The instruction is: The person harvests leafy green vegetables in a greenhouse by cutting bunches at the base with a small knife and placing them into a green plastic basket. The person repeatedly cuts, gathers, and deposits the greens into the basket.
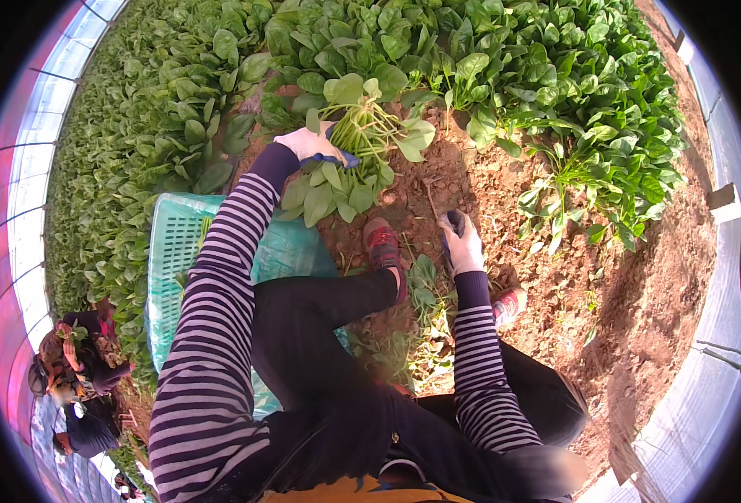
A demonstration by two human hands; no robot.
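My left hand [317, 146], in a white and blue work glove, is closed around the stems of a bunch of leafy greens [361, 129] that look like spinach. The bunch is held above the bare soil, its leaves spreading to both sides. My right hand [461, 242], gloved in the same way, is bent over the soil near my shoes. A thin brown, stick-like thing [432, 198] runs up from its fingers; whether it is a tool or a twig, I cannot tell. The inside of this hand is partly hidden.
Beside my left arm stands a green plastic crate [172, 245] lined with a green sheet, with some greens inside. Dense rows of leafy plants [527, 56] grow ahead and to the left. Cut greens [562, 195] lie on the soil at right. Co-workers [78, 377] crouch at the lower left.
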